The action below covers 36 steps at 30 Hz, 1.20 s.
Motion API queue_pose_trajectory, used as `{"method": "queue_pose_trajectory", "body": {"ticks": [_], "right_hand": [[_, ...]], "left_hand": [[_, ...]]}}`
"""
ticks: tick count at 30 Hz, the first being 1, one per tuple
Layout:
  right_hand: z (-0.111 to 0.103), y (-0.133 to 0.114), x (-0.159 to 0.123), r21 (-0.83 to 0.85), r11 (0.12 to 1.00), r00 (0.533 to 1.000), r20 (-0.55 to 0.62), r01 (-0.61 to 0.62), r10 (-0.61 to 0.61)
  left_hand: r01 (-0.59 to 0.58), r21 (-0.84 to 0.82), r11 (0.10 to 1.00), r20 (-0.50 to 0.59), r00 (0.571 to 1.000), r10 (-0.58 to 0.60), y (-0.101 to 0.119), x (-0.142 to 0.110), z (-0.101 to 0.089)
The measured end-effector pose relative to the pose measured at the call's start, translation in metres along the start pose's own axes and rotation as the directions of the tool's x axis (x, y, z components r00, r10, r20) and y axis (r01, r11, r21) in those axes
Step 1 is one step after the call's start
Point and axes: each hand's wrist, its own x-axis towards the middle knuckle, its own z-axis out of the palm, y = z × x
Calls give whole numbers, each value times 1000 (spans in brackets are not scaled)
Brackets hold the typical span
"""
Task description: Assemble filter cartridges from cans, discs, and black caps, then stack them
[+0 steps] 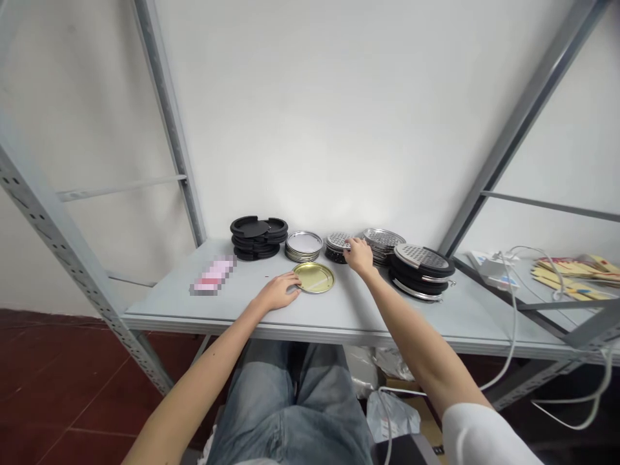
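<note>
My left hand (279, 290) rests on the grey shelf (232, 307), its fingers touching the left edge of a flat gold-coloured metal disc (314, 277). My right hand (359, 254) reaches further back and its fingers lie on a perforated silver disc on a small black stack (336, 246). Whether it grips that disc I cannot make out. Behind that stack is a pile of perforated silver discs (383, 239). A pile of plain silver lids (303, 245) sits just behind the gold disc.
A stack of black round rings (258, 236) stands at the back left. A taller black stack topped with a perforated disc (422, 270) is on the right. A blurred pink object (213, 276) lies left. White cables (513, 303) and yellow packets (576, 274) lie on the right shelf.
</note>
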Motion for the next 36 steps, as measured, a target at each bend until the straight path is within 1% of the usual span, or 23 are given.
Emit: {"method": "queue_pose_trajectory", "body": {"ticks": [3,6,13,16,20,23,26,30,33,36], "right_hand": [[2,1,4,-66,998,1000,13,-14,15],[6,0,2,-101,995,999,-33,-6,2],[15,3,5,-106,992,990,-121,63,-76],[16,7,9,-92,988,980,-146,120,-133],[12,12,16,-84,977,968,-144,196,-207],[4,15,22,-122,962,954,-145,245,-262],[-2,18,26,-160,947,943,-143,278,-301],[-3,23,38,-178,935,931,-147,307,-334],[-3,28,53,-170,938,923,-195,301,-331],[-6,34,68,-173,955,910,-300,242,-285]], "left_hand": [[3,3,1000,-16,1000,-3,0,0,1],[6,14,1000,-29,1000,-5,0,-1,2],[0,26,1000,-38,999,1,0,-1,4],[-1,30,1000,-36,999,2,1,-1,4],[13,32,999,-36,999,-12,1,-2,3],[16,22,1000,-26,1000,-15,2,-1,2],[16,23,1000,-26,1000,-16,3,-1,3],[21,35,999,-25,999,-21,2,-2,4],[5,37,999,-22,1000,-4,3,-2,3],[-18,27,999,-31,999,18,5,-2,1]]}}
